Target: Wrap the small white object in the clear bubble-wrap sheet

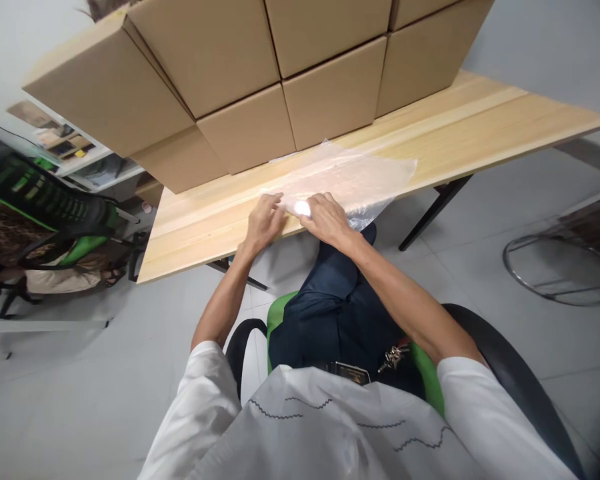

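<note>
A thin, clear plastic sheet or bag (365,175) lies across the wooden table (205,223) near its front edge, one corner hanging over. At its left end, my left hand (266,220) is closed with bent fingers and thumb on the plastic's edge. Just to the right, my right hand (329,217) grips the same plastic, fingers curled over it. Between the two hands shows a bright white spot (303,208); whether it is glare or an object under the film I cannot tell.
Stacked cardboard boxes (245,130) stand along the table's back. I sit on a green chair (280,310) with black armrests. Another green-black chair (80,227) is at the left, before a white shelf (87,160). A round metal-framed stool (555,267) stands at the right.
</note>
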### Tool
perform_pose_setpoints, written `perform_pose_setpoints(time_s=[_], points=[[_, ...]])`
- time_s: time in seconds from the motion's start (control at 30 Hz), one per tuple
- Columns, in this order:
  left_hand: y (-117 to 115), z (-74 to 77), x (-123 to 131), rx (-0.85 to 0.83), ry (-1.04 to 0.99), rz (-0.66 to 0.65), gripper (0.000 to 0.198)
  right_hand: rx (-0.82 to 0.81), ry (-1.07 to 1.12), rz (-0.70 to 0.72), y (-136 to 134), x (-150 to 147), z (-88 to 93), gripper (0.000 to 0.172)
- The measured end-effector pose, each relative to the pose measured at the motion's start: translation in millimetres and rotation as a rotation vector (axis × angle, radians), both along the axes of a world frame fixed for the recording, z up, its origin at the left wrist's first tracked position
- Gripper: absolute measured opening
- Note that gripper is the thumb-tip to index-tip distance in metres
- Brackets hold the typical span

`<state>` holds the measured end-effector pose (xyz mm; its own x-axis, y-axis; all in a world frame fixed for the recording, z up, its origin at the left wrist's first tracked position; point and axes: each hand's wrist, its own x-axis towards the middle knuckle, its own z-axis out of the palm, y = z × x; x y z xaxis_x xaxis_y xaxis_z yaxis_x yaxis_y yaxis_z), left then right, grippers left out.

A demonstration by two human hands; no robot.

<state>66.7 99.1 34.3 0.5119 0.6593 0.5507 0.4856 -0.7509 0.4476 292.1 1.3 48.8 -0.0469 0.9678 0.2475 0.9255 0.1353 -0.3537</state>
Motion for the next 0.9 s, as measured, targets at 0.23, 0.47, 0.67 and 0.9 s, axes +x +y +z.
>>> perform_pose_setpoints(time_s=[0.23,0.47,0.67,0.9], points=[[-16,3.7,24,-0.081,0.24,-0.187,0.079,-0.053,0.036,0.017,-1,-1,7.4,0.046],[-7,-2.2,19,-0.105,0.229,-0.237,0.088,-0.106,0.008,0.086,-4,6,9.8,0.05],[-5,-4.0,23,-0.119,0.238,-0.202,0.073,-0.102,0.002,0.083,-4,2,5.2,0.052],[6,6.1,23,-0.215,0.182,-0.212,0.061,-0.165,-0.047,0.009,-3,-24,17.8,0.058]])
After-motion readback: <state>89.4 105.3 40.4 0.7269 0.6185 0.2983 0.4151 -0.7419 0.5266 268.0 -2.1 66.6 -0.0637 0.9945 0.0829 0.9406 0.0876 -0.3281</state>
